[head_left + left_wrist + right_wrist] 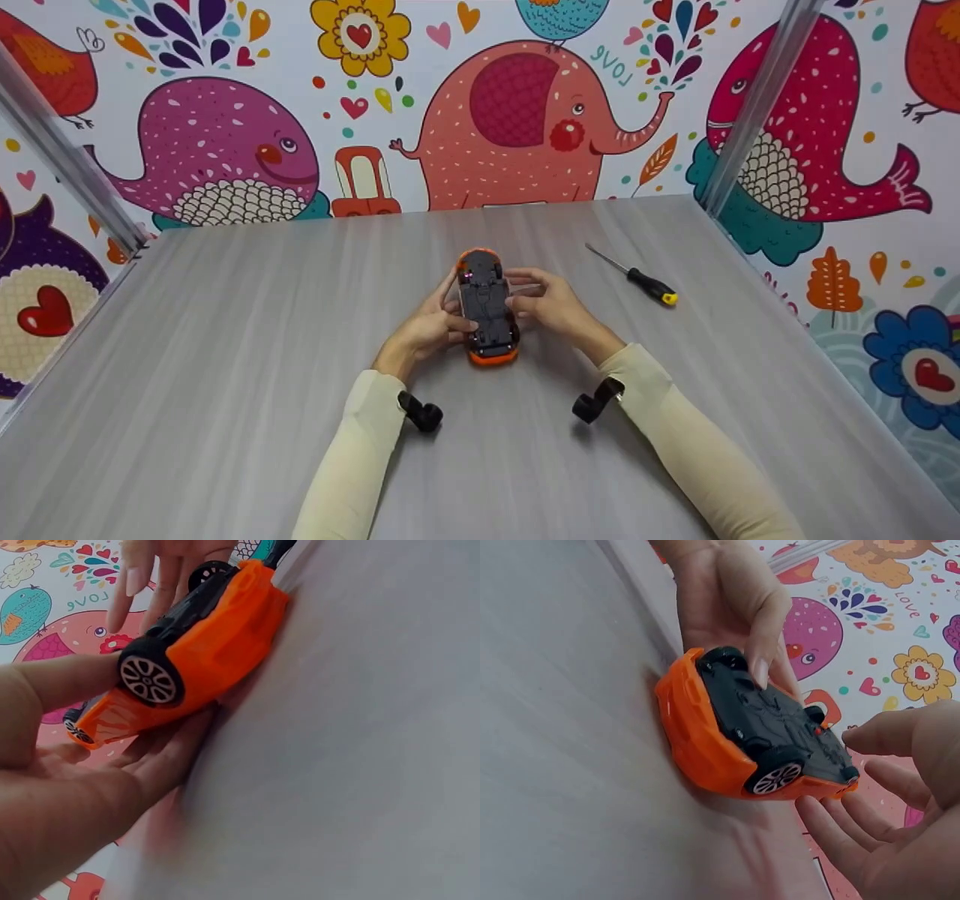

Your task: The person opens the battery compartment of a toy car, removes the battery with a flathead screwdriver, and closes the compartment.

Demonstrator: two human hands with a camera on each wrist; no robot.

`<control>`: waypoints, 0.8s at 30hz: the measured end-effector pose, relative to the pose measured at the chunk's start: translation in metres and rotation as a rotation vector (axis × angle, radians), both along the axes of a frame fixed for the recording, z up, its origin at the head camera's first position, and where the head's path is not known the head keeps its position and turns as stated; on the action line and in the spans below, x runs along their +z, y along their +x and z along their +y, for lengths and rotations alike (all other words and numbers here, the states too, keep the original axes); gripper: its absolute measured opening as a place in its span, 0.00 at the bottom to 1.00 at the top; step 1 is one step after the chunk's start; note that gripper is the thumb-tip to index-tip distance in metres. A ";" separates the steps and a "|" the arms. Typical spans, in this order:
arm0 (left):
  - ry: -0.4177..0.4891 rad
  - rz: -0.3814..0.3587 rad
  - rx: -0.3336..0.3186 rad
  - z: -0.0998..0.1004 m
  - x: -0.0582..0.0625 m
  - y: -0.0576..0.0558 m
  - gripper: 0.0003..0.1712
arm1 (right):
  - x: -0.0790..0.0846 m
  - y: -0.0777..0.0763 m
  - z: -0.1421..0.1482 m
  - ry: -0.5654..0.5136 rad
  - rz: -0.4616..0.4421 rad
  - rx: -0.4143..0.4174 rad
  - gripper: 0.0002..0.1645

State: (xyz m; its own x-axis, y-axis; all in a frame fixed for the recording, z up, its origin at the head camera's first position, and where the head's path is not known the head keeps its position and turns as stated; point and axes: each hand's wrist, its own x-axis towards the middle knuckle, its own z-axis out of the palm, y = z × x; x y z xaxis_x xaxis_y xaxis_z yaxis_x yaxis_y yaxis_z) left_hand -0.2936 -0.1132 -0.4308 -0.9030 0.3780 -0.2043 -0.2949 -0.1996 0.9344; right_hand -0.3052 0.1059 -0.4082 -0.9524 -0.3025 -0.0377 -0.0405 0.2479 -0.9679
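An orange toy car is turned upside down over the table, its black underside facing up in the head view. My left hand grips it along the left side, with the thumb on the underside and the fingers beneath the body, as the left wrist view shows. Orange bodywork and spoked black wheels show there too. On the car's other side is my right hand, its fingers spread and relaxed close to the edge. In the right wrist view, its fingertips are right by the orange body.
A screwdriver with a black and yellow handle lies on the grey table, to the right beyond my right hand. Walls printed with cartoon animals stand behind and at the sides. Black wrist cameras stick out from the sleeves.
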 end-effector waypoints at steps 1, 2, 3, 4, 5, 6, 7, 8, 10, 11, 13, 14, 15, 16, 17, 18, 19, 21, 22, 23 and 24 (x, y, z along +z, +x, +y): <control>-0.001 0.001 0.000 0.000 0.000 0.000 0.67 | 0.001 0.000 -0.001 0.001 -0.002 0.003 0.33; 0.001 -0.001 0.001 -0.001 0.000 0.000 0.67 | 0.002 0.001 -0.001 0.003 -0.003 0.007 0.32; 0.001 0.000 0.001 -0.001 0.001 -0.001 0.67 | 0.003 0.001 -0.001 0.007 -0.004 0.011 0.32; -0.003 0.001 0.003 -0.001 0.001 -0.001 0.67 | 0.004 0.001 -0.002 0.014 -0.006 0.015 0.33; -0.006 -0.001 0.006 -0.001 0.001 -0.001 0.67 | 0.005 0.001 -0.002 0.021 -0.008 0.017 0.33; -0.011 -0.002 0.007 -0.001 0.001 -0.001 0.66 | 0.005 0.001 -0.002 0.029 -0.009 0.018 0.33; -0.013 -0.006 0.010 -0.001 0.001 -0.001 0.67 | 0.006 0.001 -0.002 0.040 -0.011 0.017 0.33; -0.016 -0.007 0.009 -0.001 0.001 -0.001 0.66 | 0.007 0.000 -0.002 0.053 -0.009 0.015 0.33; -0.021 -0.011 0.006 -0.001 0.001 -0.001 0.66 | 0.008 0.000 -0.002 0.086 -0.010 0.013 0.33; -0.021 -0.015 0.005 -0.001 0.000 -0.001 0.66 | 0.009 0.000 -0.002 0.101 -0.012 0.014 0.33; -0.023 -0.016 0.000 -0.001 0.000 -0.001 0.65 | 0.011 -0.002 -0.003 0.128 -0.015 0.009 0.32; -0.023 -0.015 -0.002 -0.001 0.000 -0.001 0.65 | 0.012 -0.003 -0.004 0.141 -0.017 0.006 0.32; -0.024 -0.018 0.000 -0.001 0.000 -0.001 0.65 | 0.012 -0.004 -0.005 0.153 -0.022 0.003 0.32; -0.027 -0.017 0.001 -0.001 0.000 -0.001 0.65 | 0.013 -0.006 -0.006 0.160 -0.025 0.001 0.31; -0.029 -0.017 0.003 -0.001 -0.001 -0.001 0.65 | 0.013 -0.007 -0.008 0.165 -0.027 0.001 0.31; -0.029 -0.017 0.003 -0.001 -0.001 -0.001 0.65 | 0.014 -0.008 -0.009 0.171 -0.029 0.001 0.31; -0.029 -0.016 0.002 -0.001 -0.001 -0.001 0.64 | 0.014 -0.009 -0.011 0.176 -0.034 0.002 0.31; -0.024 -0.011 -0.004 -0.001 -0.001 0.000 0.64 | 0.015 -0.011 -0.014 0.182 -0.043 0.007 0.32; -0.021 -0.011 -0.005 -0.001 0.000 0.000 0.64 | 0.015 -0.011 -0.016 0.183 -0.047 0.008 0.32; -0.017 -0.009 -0.009 -0.001 0.000 0.000 0.64 | 0.016 -0.011 -0.017 0.189 -0.049 0.006 0.32; -0.013 -0.005 -0.011 -0.001 0.000 0.000 0.64 | 0.016 -0.012 -0.018 0.198 -0.047 0.002 0.31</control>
State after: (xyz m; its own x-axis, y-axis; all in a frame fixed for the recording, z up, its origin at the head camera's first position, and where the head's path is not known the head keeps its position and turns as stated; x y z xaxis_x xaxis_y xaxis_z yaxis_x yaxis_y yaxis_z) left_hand -0.2936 -0.1138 -0.4306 -0.8978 0.3849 -0.2138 -0.3019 -0.1846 0.9353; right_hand -0.3169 0.0882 -0.3924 -0.9476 -0.2866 -0.1412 0.0033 0.4332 -0.9013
